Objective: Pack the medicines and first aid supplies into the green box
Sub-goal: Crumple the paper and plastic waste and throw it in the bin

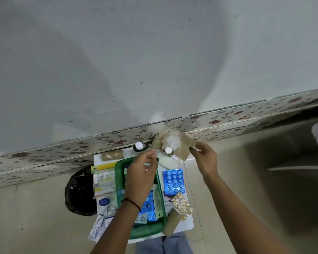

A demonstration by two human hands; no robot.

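Observation:
The green box (pixel 120 180) stands open on a small white table (pixel 188 223), with a blue blister strip (pixel 151 204) and other packs inside. My left hand (pixel 141 176) hovers over the box, its fingertips pinched at the left edge of a brown paper bag (pixel 186 143) with clear plastic in it. My right hand (pixel 204 158) pinches the bag's right corner, so the bag hangs above the table's far end. Around the box lie another blue blister strip (pixel 173 180), a gold strip (pixel 182 204), brown bandage rolls (pixel 112 155), two white-capped bottles (pixel 139 146) and a green-yellow carton (pixel 103 180).
Silver blister strips (pixel 101 222) hang off the table's near left corner. A black plastic bag (pixel 79 193) sits on the floor to the left. The wall with a floral tile border (pixel 228 118) runs right behind the table. My knees (pixel 163 244) are under the near edge.

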